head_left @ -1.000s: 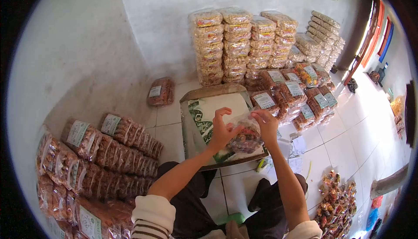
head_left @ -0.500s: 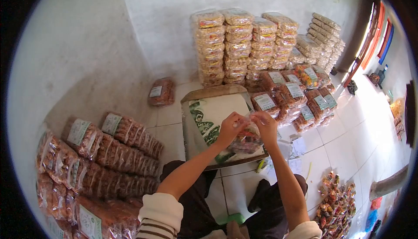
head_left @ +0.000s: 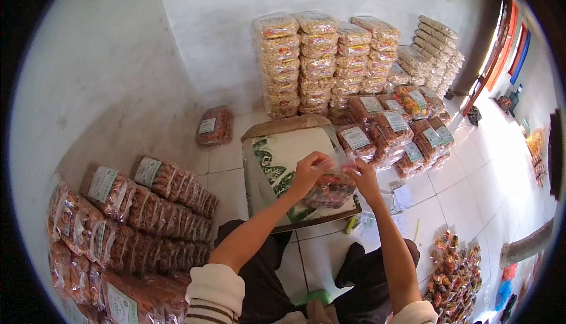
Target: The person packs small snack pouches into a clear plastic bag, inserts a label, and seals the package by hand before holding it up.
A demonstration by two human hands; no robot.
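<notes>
A clear plastic bag with reddish-brown contents stands at the front right of a low table, which has a white and green patterned top. My left hand pinches the bag's top edge on its left side. On the right side of the same edge, my right hand has its fingers closed on the plastic. The two hands are a short way apart, with the bag's mouth between them.
Brown packs with labels fill the left floor. More labelled packs lie behind the table on the right, before tall stacks of pale packs. One pack lies near the wall. Small wrapped packets are heaped at the lower right.
My left hand, open with spread fingers a second ago, has closed on the bag's top edge. Between the last two frames, the hands have moved slightly apart.
</notes>
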